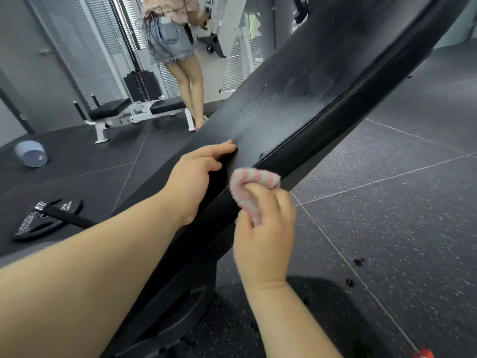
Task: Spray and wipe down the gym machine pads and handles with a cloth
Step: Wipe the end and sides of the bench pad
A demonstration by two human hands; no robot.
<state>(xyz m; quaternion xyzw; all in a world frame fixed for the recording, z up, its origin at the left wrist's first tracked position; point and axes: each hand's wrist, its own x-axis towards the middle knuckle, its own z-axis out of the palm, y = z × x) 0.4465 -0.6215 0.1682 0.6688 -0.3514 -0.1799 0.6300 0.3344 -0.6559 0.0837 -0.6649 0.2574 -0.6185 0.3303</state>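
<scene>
A long black bench pad (296,99) runs diagonally from the lower left to the upper right, with dried spray streaks on its top face. My left hand (196,177) rests flat on the pad's near end, fingers curled over the top surface. My right hand (263,228) grips a pink-and-grey striped cloth (253,187) and presses it against the pad's right side edge, near the seam. No spray bottle is in view.
A person (178,47) stands at a cable machine at the back. A white-framed bench (134,112) sits behind. A weight plate with a bar (46,218) lies on the floor at left, a grey bucket (31,153) farther back. Speckled rubber floor (387,202) spreads to the right.
</scene>
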